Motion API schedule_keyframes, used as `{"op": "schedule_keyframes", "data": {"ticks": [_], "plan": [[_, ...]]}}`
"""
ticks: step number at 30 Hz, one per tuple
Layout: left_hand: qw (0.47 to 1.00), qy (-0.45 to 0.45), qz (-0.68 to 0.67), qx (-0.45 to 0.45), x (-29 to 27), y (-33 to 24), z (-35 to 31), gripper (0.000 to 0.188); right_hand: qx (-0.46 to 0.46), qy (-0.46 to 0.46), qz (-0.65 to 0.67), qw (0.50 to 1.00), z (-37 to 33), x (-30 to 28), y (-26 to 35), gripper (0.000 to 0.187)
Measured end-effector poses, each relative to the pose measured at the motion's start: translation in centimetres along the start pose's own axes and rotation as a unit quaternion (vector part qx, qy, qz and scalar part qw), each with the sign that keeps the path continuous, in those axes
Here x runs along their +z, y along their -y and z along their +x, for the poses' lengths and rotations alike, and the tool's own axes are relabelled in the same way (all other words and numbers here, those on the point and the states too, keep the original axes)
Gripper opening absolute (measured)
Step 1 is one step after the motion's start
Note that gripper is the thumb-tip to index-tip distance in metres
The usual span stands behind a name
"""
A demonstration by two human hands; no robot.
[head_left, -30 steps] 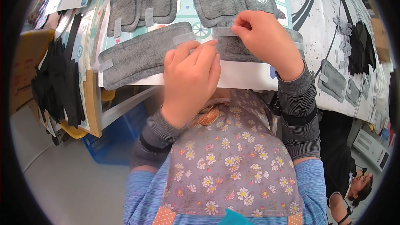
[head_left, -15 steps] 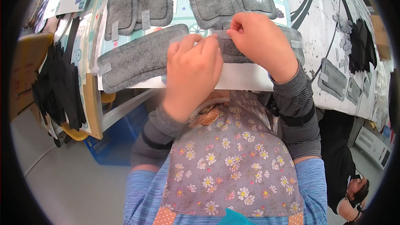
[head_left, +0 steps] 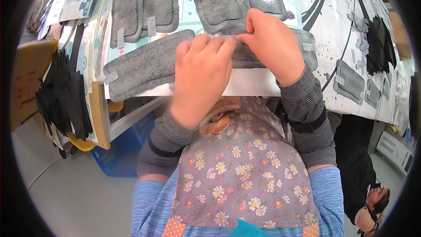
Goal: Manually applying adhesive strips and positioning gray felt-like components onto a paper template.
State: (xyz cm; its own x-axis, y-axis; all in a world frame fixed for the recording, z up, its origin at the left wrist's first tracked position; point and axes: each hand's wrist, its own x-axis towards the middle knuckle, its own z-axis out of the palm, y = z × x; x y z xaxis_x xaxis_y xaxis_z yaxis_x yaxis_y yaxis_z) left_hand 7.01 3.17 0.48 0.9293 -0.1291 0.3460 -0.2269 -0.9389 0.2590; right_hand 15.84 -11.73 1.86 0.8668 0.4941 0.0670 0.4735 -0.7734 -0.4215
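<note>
Pad, grey, lying near table edge, partly covered by right hand. Right thumb and index tips close together at pale strip along pad's far edge; can't tell if pinching it. Left hand curled just beside strip, fingertips partly hidden, grip impossible to tell. Second pad to left, with pale tab. Red characters on patterned table cover, too small to read; reddish print on box far left, blurred.
</note>
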Motion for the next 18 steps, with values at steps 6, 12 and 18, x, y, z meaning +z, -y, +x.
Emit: {"op": "schedule_keyframes", "data": {"ticks": [6,12,18], "plan": [[0.999,0.002,0.031,0.027,0.4,-0.6,0.2,0.026,0.074,-0.049,0.116,0.989,-1.4,-3.7,-1.1,0.026],[0.998,0.034,0.047,0.016,-0.2,-1.2,0.5,0.03,0.193,-0.152,0.082,0.966,-4.9,-11.4,-7.0,0.023],[0.998,0.033,0.043,0.02,-0.8,-1.8,0.6,0.031,0.312,-0.153,0.024,0.937,-7.0,-16.7,-25.1,0.026]]}}
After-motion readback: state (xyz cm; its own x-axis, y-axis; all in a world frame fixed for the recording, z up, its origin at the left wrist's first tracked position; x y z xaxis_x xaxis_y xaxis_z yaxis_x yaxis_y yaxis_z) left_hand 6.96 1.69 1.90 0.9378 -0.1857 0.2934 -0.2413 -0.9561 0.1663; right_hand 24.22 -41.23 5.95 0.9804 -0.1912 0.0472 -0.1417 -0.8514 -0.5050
